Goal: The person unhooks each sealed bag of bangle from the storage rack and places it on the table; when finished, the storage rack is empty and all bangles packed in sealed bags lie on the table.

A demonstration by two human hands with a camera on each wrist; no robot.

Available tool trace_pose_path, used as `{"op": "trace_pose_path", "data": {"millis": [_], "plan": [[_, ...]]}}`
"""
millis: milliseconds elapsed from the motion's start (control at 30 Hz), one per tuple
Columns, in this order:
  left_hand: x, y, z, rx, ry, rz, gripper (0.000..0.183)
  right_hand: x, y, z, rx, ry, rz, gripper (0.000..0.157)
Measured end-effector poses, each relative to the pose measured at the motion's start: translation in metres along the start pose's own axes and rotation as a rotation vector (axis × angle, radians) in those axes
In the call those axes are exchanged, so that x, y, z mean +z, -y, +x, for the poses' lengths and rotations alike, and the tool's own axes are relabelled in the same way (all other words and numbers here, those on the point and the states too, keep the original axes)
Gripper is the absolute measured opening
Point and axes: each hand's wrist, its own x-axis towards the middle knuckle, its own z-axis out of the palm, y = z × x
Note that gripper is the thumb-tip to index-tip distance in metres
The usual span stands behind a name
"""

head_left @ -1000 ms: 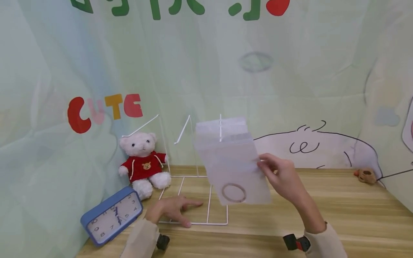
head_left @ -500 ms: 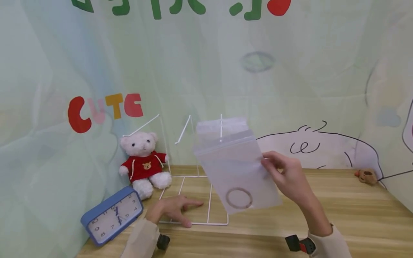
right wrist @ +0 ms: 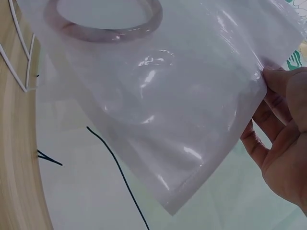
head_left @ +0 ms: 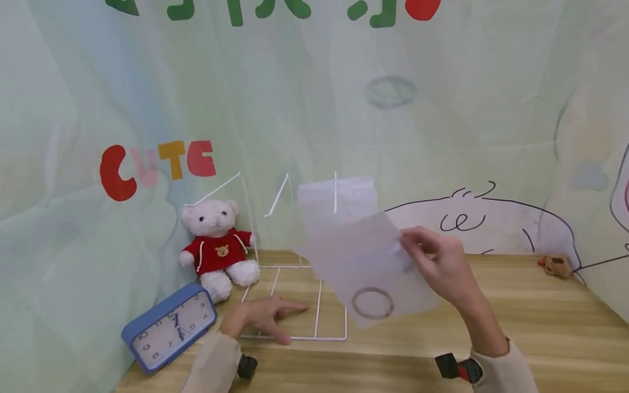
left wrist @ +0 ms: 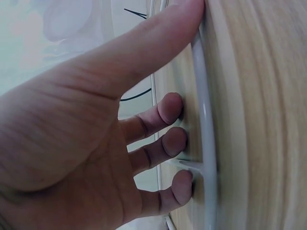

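My right hand (head_left: 438, 263) pinches the right edge of a clear plastic bag (head_left: 366, 262) and holds it tilted above the table. A pale bangle (head_left: 372, 303) lies in the bag's lower end. In the right wrist view the bag (right wrist: 158, 105) fills the frame, with the bangle (right wrist: 103, 26) at the top and my right hand (right wrist: 283, 143) at its edge. My left hand (head_left: 260, 319) presses flat on the base of a white wire rack (head_left: 318, 305). The left wrist view shows the left hand (left wrist: 96, 143) with fingertips on the wire rack (left wrist: 204, 120). A second clear bag (head_left: 339, 197) hangs on the rack's hook.
A white teddy bear (head_left: 218, 248) in a red hoodie sits at the back left. A blue clock (head_left: 169, 327) leans at the front left. A small brown object (head_left: 552, 266) lies at the far right of the wooden table (head_left: 540, 327). A printed cloth backdrop rises behind.
My right hand has drawn the bag with the bangle down and to the right, tilting it further and away from the rack's hook. The left hand has stayed on the rack base.
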Motion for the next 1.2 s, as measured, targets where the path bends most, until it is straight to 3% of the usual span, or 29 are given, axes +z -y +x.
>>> {"op": "trace_pose_path", "data": {"millis": [233, 633, 933, 1200], "plan": [[-0.003, 0.001, 0.002, 0.017, 0.009, -0.004, 0.077, -0.013, -0.012, 0.0, 0.021, -0.061, -0.037, 0.013], [-0.003, 0.002, -0.001, 0.058, 0.01, -0.003, 0.075, -0.045, -0.029, -0.008, 0.155, -0.107, -0.122, 0.014], [-0.004, 0.0, 0.0, -0.008, 0.012, -0.006, 0.075, -0.068, -0.038, -0.014, 0.244, -0.194, -0.145, 0.019], [-0.004, -0.002, 0.0, -0.032, 0.023, -0.007, 0.075, -0.078, -0.043, -0.019, 0.319, -0.242, -0.164, 0.024]]}}
